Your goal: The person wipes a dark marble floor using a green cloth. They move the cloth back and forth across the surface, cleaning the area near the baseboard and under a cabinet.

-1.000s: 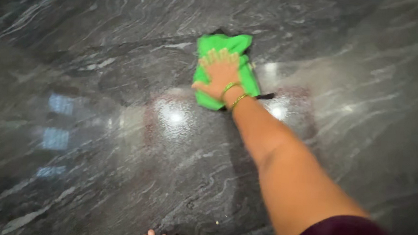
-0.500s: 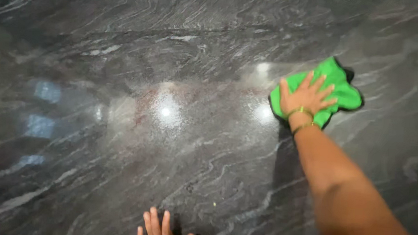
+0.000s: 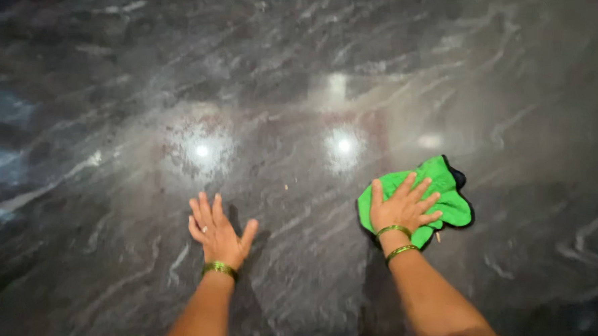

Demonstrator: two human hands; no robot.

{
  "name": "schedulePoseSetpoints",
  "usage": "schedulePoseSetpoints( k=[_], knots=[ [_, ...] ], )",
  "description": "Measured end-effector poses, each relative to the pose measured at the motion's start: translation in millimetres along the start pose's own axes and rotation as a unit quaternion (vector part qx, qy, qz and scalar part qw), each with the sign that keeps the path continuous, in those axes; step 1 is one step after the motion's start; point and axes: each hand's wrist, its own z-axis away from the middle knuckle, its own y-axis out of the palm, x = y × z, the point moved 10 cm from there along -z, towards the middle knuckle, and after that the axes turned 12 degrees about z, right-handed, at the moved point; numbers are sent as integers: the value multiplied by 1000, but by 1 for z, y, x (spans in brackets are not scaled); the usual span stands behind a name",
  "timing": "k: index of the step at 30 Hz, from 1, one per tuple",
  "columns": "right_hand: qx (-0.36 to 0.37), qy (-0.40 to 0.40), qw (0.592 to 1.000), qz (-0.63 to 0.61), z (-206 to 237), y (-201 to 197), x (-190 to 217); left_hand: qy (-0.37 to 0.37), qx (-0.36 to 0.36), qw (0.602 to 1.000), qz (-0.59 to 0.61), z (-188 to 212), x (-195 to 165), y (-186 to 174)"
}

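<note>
**A:** What's my view showing right now? Start with the cloth.

**B:** The green cloth (image 3: 446,194) is lying bunched up on the dark stone floor (image 3: 114,79), right of centre in my view. It's bright green with a thin dark edge showing along its far and right side. I can't see any tag or print on it.

**A:** And the hands?

**B:** My right hand (image 3: 403,207) is flat on top of the cloth's near-left part, palm down, fingers spread wide and pointing away from me, pressing on it rather than gripping it. Two gold bangles (image 3: 398,241) sit on that wrist, and the forearm runs back toward the bottom right corner.

**A:** Left one?

**B:** The left hand (image 3: 219,233) is well apart from the cloth, planted palm down straight on the bare floor, fingers spread, thumb sticking out to the right. It's holding nothing. There's one gold bangle (image 3: 220,270) on the wrist and what looks like a ring on one finger, too small to be sure.

**A:** Anything else around?

**B:** Just the floor: glossy grey-black stone with pale streaks, plus two bright round light reflections (image 3: 344,145) beyond the hands.
</note>
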Motion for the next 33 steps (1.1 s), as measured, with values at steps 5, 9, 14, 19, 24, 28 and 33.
schedulePoseSetpoints(
  k=[5,9,14,19,24,28,33],
  knots=[
    [19,-90,995,31,87,7,-32,-86,-34,993,-69,71,5,-45],
    [-6,-74,997,13,102,14,-64,-117,-46,986,-110,147,7,-69],
    [8,50,998,-35,10,13,-71,-119,10,985,-127,162,18,-52],
    [14,-167,985,27,-52,-16,41,-81,9,989,-125,156,7,-51],
    [-30,-484,873,46,12,-38,219,-76,-2,990,-119,153,4,-56],
    [-60,-654,754,27,123,-51,283,-84,-5,989,-123,152,9,-57],
    [-2,-775,629,-56,265,-54,232,-82,-22,995,-51,148,7,-57]
  ],
)
